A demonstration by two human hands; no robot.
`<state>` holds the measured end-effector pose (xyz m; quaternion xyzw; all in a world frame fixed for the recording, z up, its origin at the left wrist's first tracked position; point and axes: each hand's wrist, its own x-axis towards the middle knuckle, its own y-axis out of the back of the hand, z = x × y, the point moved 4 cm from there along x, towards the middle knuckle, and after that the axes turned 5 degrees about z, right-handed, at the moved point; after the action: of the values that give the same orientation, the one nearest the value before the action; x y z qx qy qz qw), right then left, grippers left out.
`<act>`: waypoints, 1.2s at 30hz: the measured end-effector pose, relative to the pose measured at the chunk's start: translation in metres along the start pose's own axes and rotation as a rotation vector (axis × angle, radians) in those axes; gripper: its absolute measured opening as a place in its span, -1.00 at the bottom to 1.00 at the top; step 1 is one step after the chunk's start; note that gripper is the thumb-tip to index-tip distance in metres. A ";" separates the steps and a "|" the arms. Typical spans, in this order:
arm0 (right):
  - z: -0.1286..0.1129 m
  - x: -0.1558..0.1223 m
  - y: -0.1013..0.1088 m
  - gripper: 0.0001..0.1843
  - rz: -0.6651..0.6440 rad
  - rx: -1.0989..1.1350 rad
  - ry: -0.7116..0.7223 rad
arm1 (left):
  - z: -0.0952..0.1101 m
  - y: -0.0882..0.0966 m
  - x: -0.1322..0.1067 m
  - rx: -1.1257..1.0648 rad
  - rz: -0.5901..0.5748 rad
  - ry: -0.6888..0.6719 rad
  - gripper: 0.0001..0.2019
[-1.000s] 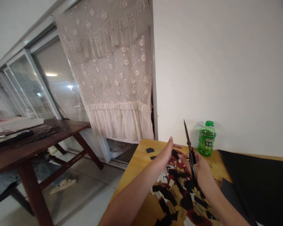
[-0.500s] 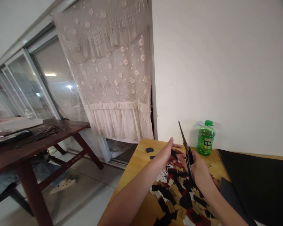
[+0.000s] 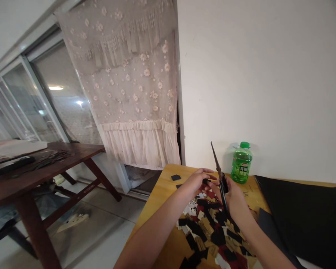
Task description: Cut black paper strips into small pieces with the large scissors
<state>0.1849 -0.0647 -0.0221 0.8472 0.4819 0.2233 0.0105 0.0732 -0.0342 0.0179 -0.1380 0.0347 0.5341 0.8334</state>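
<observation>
Jutting up from right hand [image 3: 235,197], scissors [image 3: 221,180]

One left hand [image 3: 197,182] and one right hand [image 3: 233,198] share the scene with one pair of scissors [image 3: 219,173], one green bottle [image 3: 241,163], one floral curtain [image 3: 134,89], one pale shoe [image 3: 73,222], one yellow worktop [image 3: 165,184] and one brown worktop [image 3: 82,151]. Heaped scraps [image 3: 196,228] number in the dozens, overlapping too closely to tally.
</observation>
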 end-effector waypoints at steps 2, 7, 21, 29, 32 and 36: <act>-0.001 0.001 0.000 -0.58 0.003 0.007 0.013 | 0.000 -0.001 0.000 0.009 -0.004 -0.007 -0.73; -0.013 0.002 0.009 -0.59 0.023 0.055 -0.020 | 0.001 0.003 0.001 0.119 -0.049 -0.027 -0.76; -0.011 0.012 0.025 -0.60 0.033 0.070 -0.016 | 0.039 -0.015 -0.032 1.819 -0.023 -0.978 -0.80; -0.025 0.009 0.030 -0.56 0.022 0.109 -0.124 | 0.054 0.047 -0.006 1.626 0.249 -0.620 -0.75; -0.028 0.009 0.030 -0.56 0.009 0.140 -0.128 | 0.046 0.090 0.014 1.642 0.314 -0.474 -0.79; -0.025 0.008 0.029 -0.58 -0.007 0.115 -0.135 | 0.022 0.124 0.035 1.657 0.287 -0.309 -0.82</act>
<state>0.2027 -0.0788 0.0101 0.8580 0.4949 0.1374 -0.0051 -0.0257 0.0509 0.0077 0.5959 0.3170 0.4498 0.5849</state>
